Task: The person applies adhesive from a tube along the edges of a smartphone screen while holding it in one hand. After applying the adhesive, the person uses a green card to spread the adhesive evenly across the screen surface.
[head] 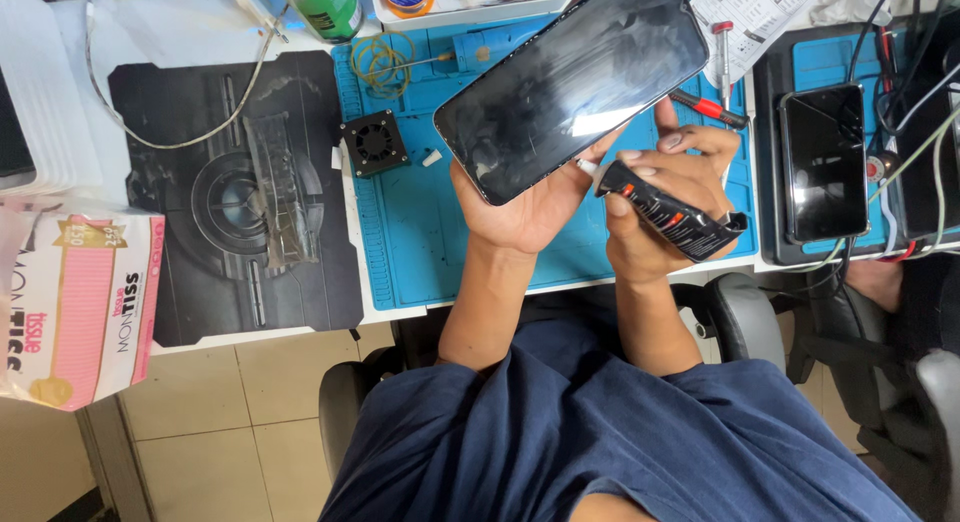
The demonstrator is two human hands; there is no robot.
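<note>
My left hand (520, 210) holds a large black phone screen panel (575, 82) from underneath, tilted above the blue work mat (400, 222). My right hand (665, 197) grips a black glue tube (668, 214) with a white nozzle. The nozzle tip touches the panel's lower edge near my left thumb.
A small black fan (373, 142) and a coil of wire (380, 60) lie on the blue mat. A red-handled screwdriver (710, 108) lies at right. Another phone (825, 162) rests on a second mat with cables. A tissue box (80, 302) sits at left beside a dark mat (200, 272).
</note>
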